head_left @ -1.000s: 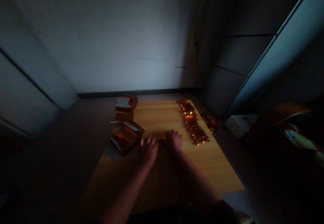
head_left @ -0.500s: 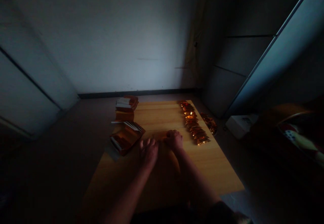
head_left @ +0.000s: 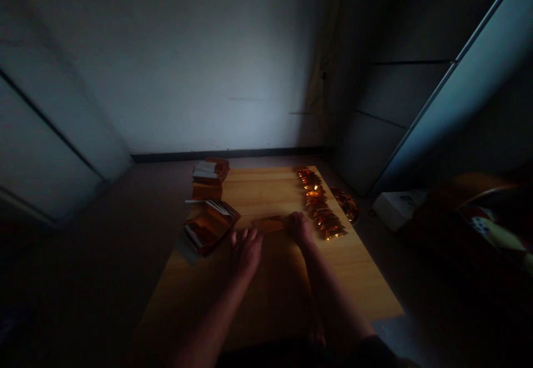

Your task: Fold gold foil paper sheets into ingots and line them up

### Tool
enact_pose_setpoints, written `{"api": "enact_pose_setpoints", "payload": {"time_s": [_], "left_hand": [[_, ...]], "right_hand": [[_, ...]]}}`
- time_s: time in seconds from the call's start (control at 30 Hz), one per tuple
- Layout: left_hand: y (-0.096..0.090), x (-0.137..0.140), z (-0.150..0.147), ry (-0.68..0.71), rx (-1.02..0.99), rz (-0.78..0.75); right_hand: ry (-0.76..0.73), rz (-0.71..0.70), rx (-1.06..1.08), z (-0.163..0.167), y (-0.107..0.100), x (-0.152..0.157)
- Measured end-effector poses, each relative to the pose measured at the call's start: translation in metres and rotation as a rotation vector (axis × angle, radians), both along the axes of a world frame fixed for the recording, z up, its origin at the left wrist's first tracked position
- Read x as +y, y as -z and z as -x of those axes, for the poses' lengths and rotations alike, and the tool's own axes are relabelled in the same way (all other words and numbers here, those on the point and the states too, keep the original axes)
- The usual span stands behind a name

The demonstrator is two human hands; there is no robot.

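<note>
Between my hands a piece of folded gold foil paper (head_left: 270, 223) lies low over the wooden table. My right hand (head_left: 300, 228) is closed at its right end, with the fingertips mostly hidden and a little blurred. Near the paper's left end my left hand (head_left: 249, 249) rests on the tabletop, fingers apart and holding nothing I can see. Left of it lies a pile of gold and white foil sheets (head_left: 212, 222). A row of folded shiny gold foil pieces (head_left: 318, 201) runs along the table's right side.
The wooden table (head_left: 353, 279) has another stack of foil sheets (head_left: 210, 170) at its far left corner. Beyond its right edge sits a heap of gold foil pieces (head_left: 345, 203), with a white box (head_left: 395, 208) farther right. A wall (head_left: 233, 79) stands behind.
My right hand has moved right, away from my left hand, and the folded foil paper now shows between them. My left hand has stayed nearly in place.
</note>
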State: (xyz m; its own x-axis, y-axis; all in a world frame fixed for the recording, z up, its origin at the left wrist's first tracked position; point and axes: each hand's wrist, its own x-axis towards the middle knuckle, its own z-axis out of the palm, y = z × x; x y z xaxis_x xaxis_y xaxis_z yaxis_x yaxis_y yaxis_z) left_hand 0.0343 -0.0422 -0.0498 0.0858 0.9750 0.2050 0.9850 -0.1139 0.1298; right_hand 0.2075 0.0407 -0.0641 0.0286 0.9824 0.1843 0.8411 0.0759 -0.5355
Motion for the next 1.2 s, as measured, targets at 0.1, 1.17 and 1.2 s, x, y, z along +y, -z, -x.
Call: {"api": "enact_pose_setpoints", "payload": {"time_s": [0.1, 1.17, 1.2], "left_hand": [[0.0, 0.0, 0.0, -0.006, -0.001, -0.02], [0.0, -0.004, 0.001, 0.006, -0.001, -0.058], [-0.001, -0.004, 0.001, 0.0, 0.001, -0.05]], "right_hand": [[-0.014, -0.016, 0.011, 0.001, -0.005, -0.006], [-0.318, -0.036, -0.244, 0.019, -0.01, -0.032], [-0.313, -0.028, -0.237, 0.02, -0.011, -0.032]]}}
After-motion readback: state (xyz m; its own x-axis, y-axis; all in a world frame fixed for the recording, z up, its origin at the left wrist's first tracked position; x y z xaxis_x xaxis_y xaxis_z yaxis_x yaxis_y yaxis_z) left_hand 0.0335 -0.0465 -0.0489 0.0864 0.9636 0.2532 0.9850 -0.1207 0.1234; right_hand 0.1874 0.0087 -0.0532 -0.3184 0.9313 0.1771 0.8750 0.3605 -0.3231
